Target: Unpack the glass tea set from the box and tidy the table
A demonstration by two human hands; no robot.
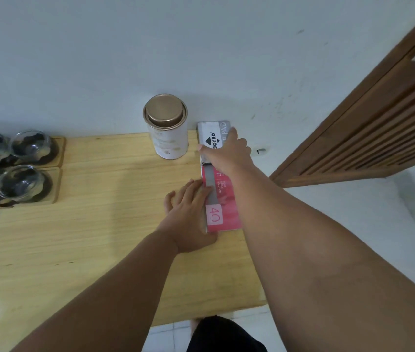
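Pale wooden table (pixel 94 240), white tin (pixel 167 128) at back, pink pad (pixel 222 212) along right edge, wooden coasters (pixel 58 158) far left

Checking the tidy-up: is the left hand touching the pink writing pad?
Touching. The head view shows the left hand lying flat on the table with its fingertips overlapping the left edge of the pink pad.

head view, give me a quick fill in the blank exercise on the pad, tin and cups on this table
1. The tin stands to the ____ of the pad.
2. The right hand rests on the pad's ____ end.
3. The glass cups sit on ____ coasters.
4. The left hand presses the pad's ____ edge.

Missing words: left; far; wooden; left
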